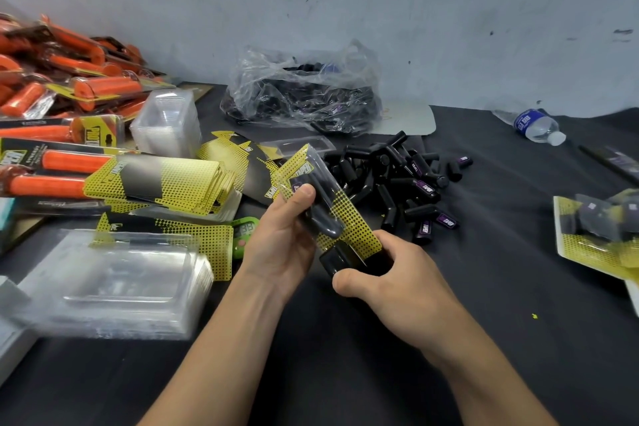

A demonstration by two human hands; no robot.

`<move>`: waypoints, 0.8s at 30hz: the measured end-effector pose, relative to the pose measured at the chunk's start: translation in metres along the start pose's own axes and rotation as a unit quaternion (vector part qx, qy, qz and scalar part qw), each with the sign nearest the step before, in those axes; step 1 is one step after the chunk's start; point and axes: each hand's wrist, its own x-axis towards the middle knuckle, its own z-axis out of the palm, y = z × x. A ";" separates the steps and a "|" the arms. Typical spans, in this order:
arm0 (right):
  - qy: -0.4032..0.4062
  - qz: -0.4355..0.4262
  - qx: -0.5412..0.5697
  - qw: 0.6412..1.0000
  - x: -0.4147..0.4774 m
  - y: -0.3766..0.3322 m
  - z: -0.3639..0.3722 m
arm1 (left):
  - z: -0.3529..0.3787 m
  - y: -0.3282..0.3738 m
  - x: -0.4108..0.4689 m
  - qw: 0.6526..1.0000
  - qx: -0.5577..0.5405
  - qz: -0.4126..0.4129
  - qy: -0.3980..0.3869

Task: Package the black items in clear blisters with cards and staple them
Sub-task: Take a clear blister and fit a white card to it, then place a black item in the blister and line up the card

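Your left fingers [306, 192] pinch the clear plastic blister with yellow-black card [342, 218], black item inside, over mid-surface. Right fingers [345, 282] grip a black stapler [337, 261] at its lower end. Probably stapling now. Pile of loose black cylinders [397, 180] left to pack, finished packs [587, 235] at right edge.

- Blister [320, 199]: clear glossy plastic.
- Card [349, 221]: printed yellow-black paperboard.
- Black grips [397, 176]: matt, rubbery-looking.
- Bag [304, 86]: crinkled shiny film.
- Tablecloth [484, 287]: dark matt cloth.
- Bottle [536, 124]: clear plastic.

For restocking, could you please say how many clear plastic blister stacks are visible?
2: a tall clear blister stack behind the yellow dotted cards, a flatter stack front left; more possibly hidden.
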 end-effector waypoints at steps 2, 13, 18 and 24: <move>0.004 0.003 0.000 1.000 0.000 0.001 0.000 | -0.001 0.000 0.001 1.000 -0.007 0.004 0.000; 0.016 0.012 0.011 1.000 0.002 0.001 0.003 | 0.002 -0.001 0.001 1.000 -0.020 0.013 0.006; 0.010 0.017 0.011 1.000 0.002 0.002 0.002 | 0.003 -0.001 0.001 1.000 -0.018 0.017 0.011; 0.010 0.026 0.022 0.999 0.003 0.003 0.003 | 0.002 -0.002 0.002 1.000 -0.021 0.019 0.014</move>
